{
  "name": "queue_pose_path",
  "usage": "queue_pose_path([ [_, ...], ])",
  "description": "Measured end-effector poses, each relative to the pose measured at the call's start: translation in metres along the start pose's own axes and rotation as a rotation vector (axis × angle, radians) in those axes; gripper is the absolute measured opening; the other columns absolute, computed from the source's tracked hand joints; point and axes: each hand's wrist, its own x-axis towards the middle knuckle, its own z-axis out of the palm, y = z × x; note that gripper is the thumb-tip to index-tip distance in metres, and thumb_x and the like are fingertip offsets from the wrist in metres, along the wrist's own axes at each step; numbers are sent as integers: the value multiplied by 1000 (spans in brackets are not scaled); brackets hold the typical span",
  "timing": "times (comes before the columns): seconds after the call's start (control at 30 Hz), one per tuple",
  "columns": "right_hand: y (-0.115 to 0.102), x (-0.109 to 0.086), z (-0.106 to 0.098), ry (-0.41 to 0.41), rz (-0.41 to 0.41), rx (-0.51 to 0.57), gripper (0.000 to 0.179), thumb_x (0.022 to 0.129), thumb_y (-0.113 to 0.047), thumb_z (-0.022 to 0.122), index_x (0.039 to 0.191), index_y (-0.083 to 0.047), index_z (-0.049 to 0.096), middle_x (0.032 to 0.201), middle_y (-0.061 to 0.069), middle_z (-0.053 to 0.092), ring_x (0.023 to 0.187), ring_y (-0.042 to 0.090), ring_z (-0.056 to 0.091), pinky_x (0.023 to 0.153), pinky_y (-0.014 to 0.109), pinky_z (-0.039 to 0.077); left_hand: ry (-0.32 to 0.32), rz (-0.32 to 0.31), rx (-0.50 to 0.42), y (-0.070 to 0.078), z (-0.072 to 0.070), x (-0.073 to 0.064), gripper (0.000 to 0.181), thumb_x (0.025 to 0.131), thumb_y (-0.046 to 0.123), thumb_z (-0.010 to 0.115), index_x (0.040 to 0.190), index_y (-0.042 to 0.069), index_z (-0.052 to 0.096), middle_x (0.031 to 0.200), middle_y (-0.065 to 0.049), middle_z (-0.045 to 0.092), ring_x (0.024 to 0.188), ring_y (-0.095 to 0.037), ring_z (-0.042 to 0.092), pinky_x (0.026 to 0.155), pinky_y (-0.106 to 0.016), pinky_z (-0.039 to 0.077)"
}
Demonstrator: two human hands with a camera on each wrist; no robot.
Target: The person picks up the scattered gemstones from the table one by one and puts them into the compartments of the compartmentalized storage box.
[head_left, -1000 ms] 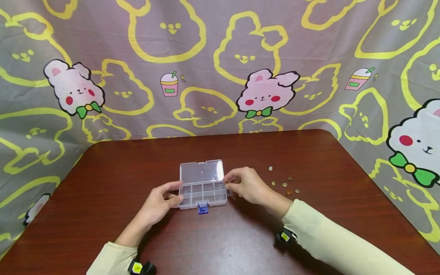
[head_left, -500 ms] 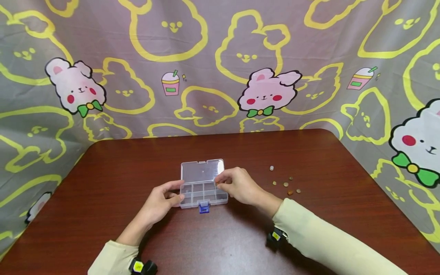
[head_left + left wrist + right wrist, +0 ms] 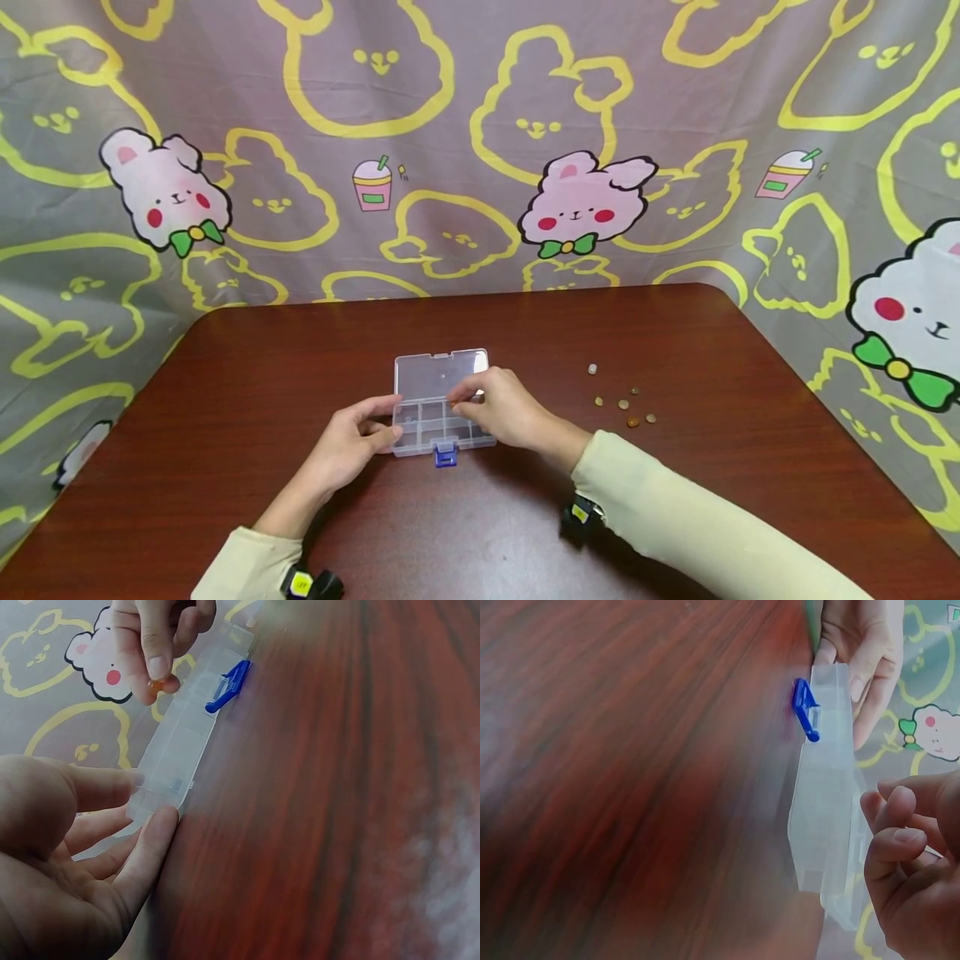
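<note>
A clear plastic compartment box (image 3: 411, 451) lies on the table with its lid (image 3: 423, 377) raised at the back and its blue latch (image 3: 446, 457) hanging at the front. My left hand (image 3: 341, 446) grips the box's left end, thumb on the front side and index finger at the top edge. Over the middle compartments, my right hand (image 3: 513, 412) pinches a small orange stone (image 3: 155, 687) between thumb and fingertips. The left wrist view shows the stone just above the box. In the right wrist view the fingers hide it.
Right of the box, several small stones lie scattered: a white one (image 3: 592, 369), an orange-brown one (image 3: 633, 422) and some dull yellowish ones, such as one stone (image 3: 623, 405). A patterned cloth (image 3: 450, 167) hangs behind the dark wooden table (image 3: 300, 350).
My right hand has moved left with the orange stone, from the box's right end to over its middle compartments. The left hand and the box have stayed in place.
</note>
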Motion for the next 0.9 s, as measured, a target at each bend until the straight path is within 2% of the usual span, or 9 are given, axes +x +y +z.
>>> queue_pose_path([
  [0.13,-3,4,6,13,-28,-37,9,89,-1,73,97,-1,78,88,3,74,69,7,60,63,19,50,-1,11,-14,0,-1,0,47,91,-4,69,137,-3,57,126,-24,61,90,-24,66,71,-28,57],
  [0.3,-6,9,10,7,-53,-58,9,88,-1,73,96,-2,78,87,3,74,78,7,64,70,20,51,-1,9,-12,-1,0,0,47,91,-4,69,137,-3,57,125,-23,61,90,-23,66,71,-27,57],
  [0.6,-9,15,16,-2,-56,-57,7,86,1,74,92,-2,77,81,2,72,71,13,63,62,20,48,-5,17,-25,0,0,0,47,91,-4,69,137,-4,57,124,-23,62,89,-23,66,70,-27,56],
  [0.9,-12,19,18,-18,-64,-50,8,85,3,74,92,0,75,80,4,72,70,13,62,61,20,48,-15,24,-21,-1,-1,-1,47,91,-4,68,137,-5,56,126,-23,61,87,-23,66,69,-26,55],
])
